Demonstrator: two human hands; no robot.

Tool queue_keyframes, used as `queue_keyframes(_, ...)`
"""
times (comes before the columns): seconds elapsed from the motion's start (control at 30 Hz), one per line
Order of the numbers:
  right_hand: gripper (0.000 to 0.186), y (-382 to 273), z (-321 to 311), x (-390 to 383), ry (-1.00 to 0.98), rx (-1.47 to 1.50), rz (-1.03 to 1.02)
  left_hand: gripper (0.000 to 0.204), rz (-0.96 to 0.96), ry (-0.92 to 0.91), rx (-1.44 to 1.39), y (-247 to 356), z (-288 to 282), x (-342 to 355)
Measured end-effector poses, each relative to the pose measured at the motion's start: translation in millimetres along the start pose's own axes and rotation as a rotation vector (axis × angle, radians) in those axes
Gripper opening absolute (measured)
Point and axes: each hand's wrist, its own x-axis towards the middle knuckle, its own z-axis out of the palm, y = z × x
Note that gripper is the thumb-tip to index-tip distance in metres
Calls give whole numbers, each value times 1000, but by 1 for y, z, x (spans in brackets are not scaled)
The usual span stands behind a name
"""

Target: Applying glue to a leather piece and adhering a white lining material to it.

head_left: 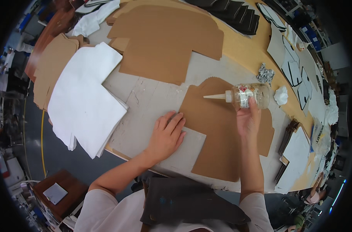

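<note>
The left hand [166,135] lies flat, fingers spread, pressing a grey card [185,149] beside the brown cardboard piece [222,131]. At three o'clock from it, the right hand [248,120] grips a clear glue bottle [250,96], nozzle pointing to nine o'clock. The scuffed worktable [152,96] carries white sheets [85,100] at ten o'clock; beyond looks like a workshop.

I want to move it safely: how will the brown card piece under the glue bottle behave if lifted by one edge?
The brown card piece lies thin and flat, so it is probably light and may bend slightly. The left hand presses beside its edge, suggesting it slides easily on the table.
</note>
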Motion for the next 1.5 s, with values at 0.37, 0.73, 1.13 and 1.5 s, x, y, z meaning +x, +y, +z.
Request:
queue_keyframes(0.37, 43, 29, 34, 16, -14, -242, -113, 40, -31, -9, -20, -4, 2, 2)
queue_keyframes(0.73, 38, 36, 44, 23, -43, -275, -136, 41, -40, -21, -23, -2, 1, 2)
queue_keyframes(1.13, 40, 35, 46, 5, -56, -313, -24, 40, -75, 10, -78, -4, 0, 3)
queue_keyframes(1.5, 42, 37, 48, -19, -126, -388, -5, 30, -307, 359, -429, -23, -8, 7)
